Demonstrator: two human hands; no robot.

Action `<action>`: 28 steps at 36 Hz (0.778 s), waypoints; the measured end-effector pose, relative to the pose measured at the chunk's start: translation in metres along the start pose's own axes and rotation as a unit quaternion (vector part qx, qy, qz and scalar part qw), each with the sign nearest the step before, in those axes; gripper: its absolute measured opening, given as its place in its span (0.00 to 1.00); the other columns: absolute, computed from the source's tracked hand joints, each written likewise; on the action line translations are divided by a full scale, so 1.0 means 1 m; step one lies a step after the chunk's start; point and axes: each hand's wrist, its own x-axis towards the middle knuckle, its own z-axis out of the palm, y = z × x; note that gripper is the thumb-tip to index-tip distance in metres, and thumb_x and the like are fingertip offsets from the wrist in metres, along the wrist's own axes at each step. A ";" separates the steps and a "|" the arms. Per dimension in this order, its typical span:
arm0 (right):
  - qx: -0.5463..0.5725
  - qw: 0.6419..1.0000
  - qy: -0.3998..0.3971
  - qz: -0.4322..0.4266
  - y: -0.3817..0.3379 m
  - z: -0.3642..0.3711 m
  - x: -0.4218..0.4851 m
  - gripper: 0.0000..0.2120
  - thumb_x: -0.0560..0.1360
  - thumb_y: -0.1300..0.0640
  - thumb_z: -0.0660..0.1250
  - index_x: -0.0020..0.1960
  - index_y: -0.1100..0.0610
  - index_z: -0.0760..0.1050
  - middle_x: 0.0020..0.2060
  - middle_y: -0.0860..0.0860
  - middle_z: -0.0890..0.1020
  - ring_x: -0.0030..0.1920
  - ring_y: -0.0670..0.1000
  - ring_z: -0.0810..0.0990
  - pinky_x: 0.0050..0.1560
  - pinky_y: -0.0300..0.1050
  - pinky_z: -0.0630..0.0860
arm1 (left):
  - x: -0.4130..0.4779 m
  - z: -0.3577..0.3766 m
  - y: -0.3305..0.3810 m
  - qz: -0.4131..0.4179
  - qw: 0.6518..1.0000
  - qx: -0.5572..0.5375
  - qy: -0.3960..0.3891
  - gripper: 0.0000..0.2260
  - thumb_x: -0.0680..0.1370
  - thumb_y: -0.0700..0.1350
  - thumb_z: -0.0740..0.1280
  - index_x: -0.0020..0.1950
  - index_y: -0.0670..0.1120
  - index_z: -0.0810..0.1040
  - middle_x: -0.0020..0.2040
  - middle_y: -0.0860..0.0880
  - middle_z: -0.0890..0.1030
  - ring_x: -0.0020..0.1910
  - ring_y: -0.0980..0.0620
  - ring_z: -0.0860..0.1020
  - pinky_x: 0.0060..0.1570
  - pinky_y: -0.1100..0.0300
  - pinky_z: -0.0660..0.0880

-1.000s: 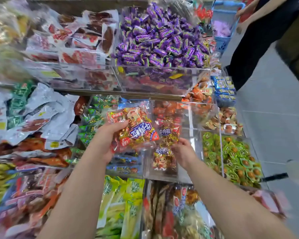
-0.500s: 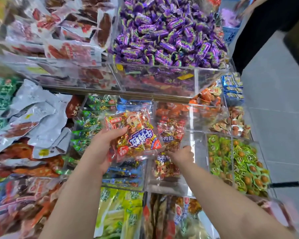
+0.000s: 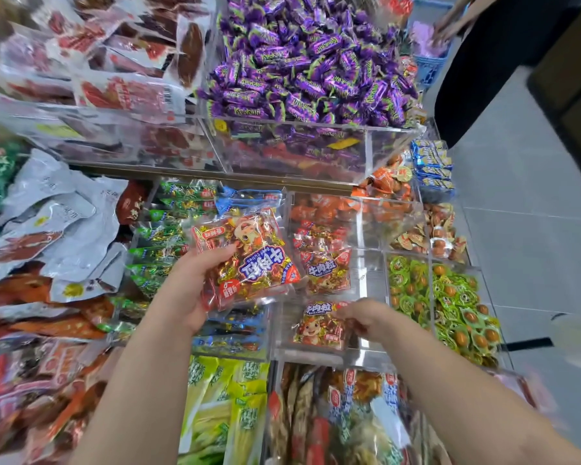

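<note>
My left hand (image 3: 188,290) grips a clear snack bag (image 3: 249,263) of red-and-gold wrapped beef cubes, holding it tilted above the display bins, thumb on its front. My right hand (image 3: 366,318) reaches down into a clear acrylic bin (image 3: 366,286) and pinches the right edge of a smaller bag of the same snack (image 3: 317,327) lying at the bin's front. Another such bag (image 3: 326,266) lies farther back in that bin.
Purple wrapped candies (image 3: 309,65) fill the upper bin. Green egg packets (image 3: 450,303) lie to the right, white and red meat packs (image 3: 47,223) to the left, green pickle packs (image 3: 222,407) below. Another person (image 3: 503,62) stands at the top right by a blue basket (image 3: 430,58).
My right hand has dropped lower into the bin and closed its fingers on the front bag's edge. My left hand keeps the large bag in much the same place.
</note>
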 end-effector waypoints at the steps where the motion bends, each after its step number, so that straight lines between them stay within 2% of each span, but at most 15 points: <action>1: 0.004 1.000 -0.011 -0.014 0.000 -0.001 -0.001 0.17 0.68 0.59 0.76 0.53 0.63 0.74 0.42 0.57 0.78 0.44 0.53 0.75 0.53 0.46 0.75 | 0.000 0.000 0.000 -0.002 1.000 -0.002 0.000 0.24 0.62 0.48 0.73 0.56 0.43 0.76 0.40 0.46 0.85 0.36 0.47 0.84 0.49 0.46 0.76; 3: 0.016 0.998 -0.027 -0.046 -0.002 -0.001 -0.005 0.20 0.67 0.61 0.76 0.55 0.61 0.73 0.48 0.58 0.80 0.48 0.55 0.76 0.57 0.48 0.75 | -0.001 0.000 0.000 -0.005 1.000 -0.006 0.001 0.25 0.62 0.48 0.73 0.56 0.43 0.76 0.41 0.46 0.86 0.37 0.46 0.84 0.52 0.44 0.76; 6: 0.001 0.992 -0.030 -0.126 -0.013 0.002 -0.010 0.15 0.68 0.64 0.75 0.50 0.54 0.74 0.46 0.53 0.81 0.46 0.53 0.78 0.49 0.43 0.76 | -0.003 0.002 0.000 -0.007 1.000 -0.007 0.003 0.26 0.62 0.48 0.73 0.57 0.43 0.76 0.41 0.46 0.86 0.37 0.46 0.84 0.53 0.44 0.76; 8: -0.015 0.985 -0.003 -0.173 -0.020 0.004 -0.011 0.12 0.69 0.66 0.73 0.48 0.55 0.76 0.41 0.52 0.81 0.41 0.50 0.79 0.42 0.39 0.77 | -0.004 0.002 0.000 -0.008 1.000 -0.006 0.002 0.26 0.62 0.48 0.73 0.58 0.43 0.75 0.41 0.46 0.86 0.38 0.46 0.85 0.50 0.46 0.77; 10: 0.003 0.980 0.028 -0.198 -0.023 0.004 -0.008 0.09 0.70 0.66 0.72 0.47 0.58 0.76 0.39 0.53 0.80 0.36 0.51 0.77 0.35 0.40 0.75 | -0.003 0.001 0.000 -0.009 1.000 -0.007 0.004 0.26 0.63 0.47 0.73 0.59 0.42 0.75 0.42 0.46 0.86 0.38 0.46 0.84 0.48 0.47 0.77; 12: 0.029 0.972 0.078 -0.220 -0.021 0.004 -0.003 0.08 0.70 0.65 0.73 0.44 0.57 0.75 0.46 0.57 0.78 0.42 0.56 0.78 0.41 0.46 0.76 | -0.003 0.000 0.000 -0.012 1.000 -0.009 0.009 0.25 0.65 0.47 0.73 0.60 0.42 0.75 0.43 0.45 0.85 0.39 0.45 0.84 0.48 0.48 0.77; 14: 0.037 0.963 0.165 -0.209 -0.016 0.006 0.002 0.09 0.69 0.59 0.75 0.45 0.53 0.75 0.58 0.57 0.69 0.55 0.58 0.74 0.58 0.49 0.74 | -0.002 -0.002 -0.001 -0.013 1.000 -0.013 0.014 0.21 0.69 0.45 0.72 0.60 0.42 0.75 0.43 0.46 0.86 0.40 0.45 0.84 0.48 0.48 0.77; 15: 0.043 0.959 0.206 -0.188 -0.012 0.007 0.003 0.10 0.68 0.55 0.76 0.45 0.51 0.76 0.62 0.56 0.65 0.60 0.58 0.70 0.62 0.49 0.71 | -0.002 -0.003 -0.001 -0.013 1.000 -0.015 0.018 0.19 0.71 0.44 0.71 0.60 0.42 0.75 0.43 0.46 0.86 0.40 0.45 0.84 0.49 0.47 0.78; 17: 0.073 0.961 0.237 -0.125 -0.008 0.011 0.001 0.11 0.68 0.52 0.76 0.46 0.47 0.76 0.68 0.56 0.61 0.66 0.60 0.66 0.65 0.51 0.68 | -0.001 -0.005 -0.002 -0.012 0.999 -0.018 0.023 0.19 0.71 0.44 0.71 0.61 0.43 0.75 0.44 0.45 0.86 0.40 0.45 0.84 0.50 0.46 0.78; 18: 0.116 0.964 0.221 -0.096 -0.006 0.013 0.000 0.11 0.68 0.54 0.76 0.46 0.47 0.75 0.69 0.58 0.63 0.64 0.61 0.69 0.63 0.52 0.71 | 0.000 -0.005 -0.002 -0.010 1.000 -0.018 0.024 0.20 0.70 0.44 0.72 0.60 0.43 0.75 0.44 0.45 0.86 0.40 0.46 0.84 0.49 0.46 0.78; 19: 0.178 0.962 0.193 -0.074 -0.005 0.015 0.000 0.11 0.70 0.57 0.75 0.46 0.48 0.74 0.67 0.60 0.68 0.58 0.61 0.74 0.56 0.52 0.75 | 0.001 -0.006 -0.002 -0.009 1.000 -0.018 0.023 0.21 0.69 0.44 0.72 0.60 0.43 0.75 0.44 0.46 0.86 0.40 0.46 0.85 0.48 0.47 0.79; 21: 0.285 0.947 0.145 -0.039 -0.006 0.018 0.002 0.12 0.71 0.63 0.72 0.48 0.53 0.71 0.57 0.61 0.77 0.46 0.57 0.78 0.43 0.48 0.76 | 0.003 -0.005 -0.002 -0.009 1.000 -0.019 0.023 0.24 0.66 0.45 0.73 0.61 0.42 0.75 0.45 0.45 0.86 0.41 0.46 0.85 0.46 0.47 0.80; 24: 0.344 0.931 0.122 -0.001 -0.010 0.021 0.004 0.12 0.73 0.65 0.70 0.55 0.60 0.73 0.40 0.58 0.79 0.36 0.55 0.78 0.31 0.44 0.74 | 0.007 -0.002 -0.003 -0.004 1.000 -0.019 0.020 0.28 0.63 0.47 0.73 0.62 0.43 0.75 0.45 0.46 0.86 0.41 0.46 0.85 0.44 0.47 0.80; 26: 0.347 0.929 0.127 0.019 -0.009 0.023 0.006 0.12 0.72 0.64 0.71 0.54 0.63 0.73 0.37 0.57 0.79 0.33 0.54 0.78 0.27 0.42 0.72 | 0.008 0.001 -0.003 -0.006 1.000 -0.013 0.019 0.29 0.62 0.48 0.73 0.62 0.44 0.75 0.47 0.45 0.85 0.44 0.43 0.84 0.53 0.39 0.77; 28: 0.338 0.933 0.117 0.038 -0.005 0.023 0.008 0.12 0.72 0.63 0.72 0.52 0.66 0.75 0.37 0.57 0.80 0.34 0.55 0.79 0.28 0.43 0.74 | 0.007 0.004 -0.003 -0.008 1.000 -0.007 0.015 0.28 0.62 0.48 0.74 0.60 0.45 0.76 0.49 0.44 0.85 0.47 0.40 0.82 0.59 0.34 0.72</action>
